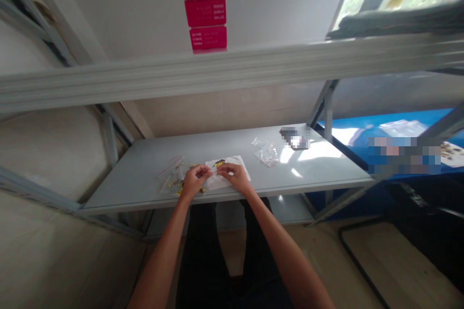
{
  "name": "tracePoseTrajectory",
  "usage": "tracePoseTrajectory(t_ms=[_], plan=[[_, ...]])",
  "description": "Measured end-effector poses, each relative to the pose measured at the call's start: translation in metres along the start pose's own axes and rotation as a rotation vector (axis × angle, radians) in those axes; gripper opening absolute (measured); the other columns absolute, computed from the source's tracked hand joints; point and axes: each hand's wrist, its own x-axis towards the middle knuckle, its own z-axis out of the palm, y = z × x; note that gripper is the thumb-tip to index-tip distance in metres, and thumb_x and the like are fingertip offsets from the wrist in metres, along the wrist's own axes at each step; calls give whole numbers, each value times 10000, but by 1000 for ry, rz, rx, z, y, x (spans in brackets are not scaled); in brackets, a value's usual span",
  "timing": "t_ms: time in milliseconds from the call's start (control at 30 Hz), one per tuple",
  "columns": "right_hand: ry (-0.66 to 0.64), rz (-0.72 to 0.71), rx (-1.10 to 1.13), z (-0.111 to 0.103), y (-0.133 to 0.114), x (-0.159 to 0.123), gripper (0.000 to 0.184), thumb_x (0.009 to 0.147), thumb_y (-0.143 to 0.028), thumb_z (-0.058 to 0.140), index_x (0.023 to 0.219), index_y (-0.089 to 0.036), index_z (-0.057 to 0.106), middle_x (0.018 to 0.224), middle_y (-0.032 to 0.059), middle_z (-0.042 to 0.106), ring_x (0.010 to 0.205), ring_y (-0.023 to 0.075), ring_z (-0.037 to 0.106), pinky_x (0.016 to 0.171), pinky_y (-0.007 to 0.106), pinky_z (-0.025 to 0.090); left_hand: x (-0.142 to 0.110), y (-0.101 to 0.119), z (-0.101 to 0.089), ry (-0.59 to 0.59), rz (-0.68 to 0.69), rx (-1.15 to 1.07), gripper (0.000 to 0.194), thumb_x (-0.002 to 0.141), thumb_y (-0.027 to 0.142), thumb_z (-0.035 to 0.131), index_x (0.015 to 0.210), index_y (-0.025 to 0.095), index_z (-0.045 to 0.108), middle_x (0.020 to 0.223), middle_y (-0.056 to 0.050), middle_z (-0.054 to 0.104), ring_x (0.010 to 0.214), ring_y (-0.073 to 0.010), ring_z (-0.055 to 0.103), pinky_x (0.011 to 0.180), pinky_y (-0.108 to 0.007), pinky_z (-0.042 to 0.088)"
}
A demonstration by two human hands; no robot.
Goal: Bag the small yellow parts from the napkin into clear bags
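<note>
My left hand [195, 179] and my right hand [235, 177] are close together above a white sheet [218, 180] near the front edge of a grey metal shelf [232, 152]. Their fingertips curl inward over the sheet, and whatever they pinch is too small to make out. Small yellow pieces [178, 184] lie scattered beside my left hand, around a clear plastic bag [168, 178]. Some dark and yellow bits [219, 163] rest on the sheet just beyond my fingers. A second clear plastic bag [266, 153] lies farther right.
A pixelated-out object [295, 137] lies at the shelf's back right. A grey shelf beam [217, 75] runs across above the work surface, with a metal upright [328, 116] at the right. Pink labels [205, 2] hang higher up, and blue-covered surface [362, 130] lies beyond the shelf.
</note>
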Motion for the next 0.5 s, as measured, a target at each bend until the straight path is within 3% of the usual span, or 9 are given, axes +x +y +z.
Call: tracePoseTrajectory(t_ms=[167, 300, 367, 500], plan=[[-103, -26, -112, -1, -6, 0, 178, 929, -297, 640, 1007, -253, 794, 1076, 36, 788, 893, 185, 705, 698, 274, 509, 1, 0, -1, 22, -8, -25, 303, 771, 486, 756, 857, 199, 707, 832, -40, 725, 791, -199, 667, 763, -295, 529], [114, -29, -346, -3, -4, 0, 323, 934, -134, 547, 1146, -249, 762, 1114, 46, 765, 936, 198, 646, 877, 338, 507, 1, -3, -1, 132, -50, -133, 357, 787, 530, 733, 891, 201, 640, 825, -37, 699, 773, -184, 670, 750, -282, 535], [152, -25, -504, -1, 2, 1, 372, 888, -53, 542, 1125, -231, 768, 1088, 67, 751, 1002, 224, 610, 972, 378, 473, 1, -4, -1, 153, -64, -181, 376, 792, 547, 726, 897, 204, 615, 825, -35, 690, 761, -177, 671, 752, -282, 540], [21, 3, -756, 4, 10, 3, 309, 894, -55, 556, 1045, -197, 785, 1076, 125, 708, 1056, 277, 553, 980, 412, 447, 1, -4, 0, 143, -87, -193, 422, 780, 591, 725, 886, 202, 601, 837, -40, 689, 740, -174, 675, 747, -291, 549]])
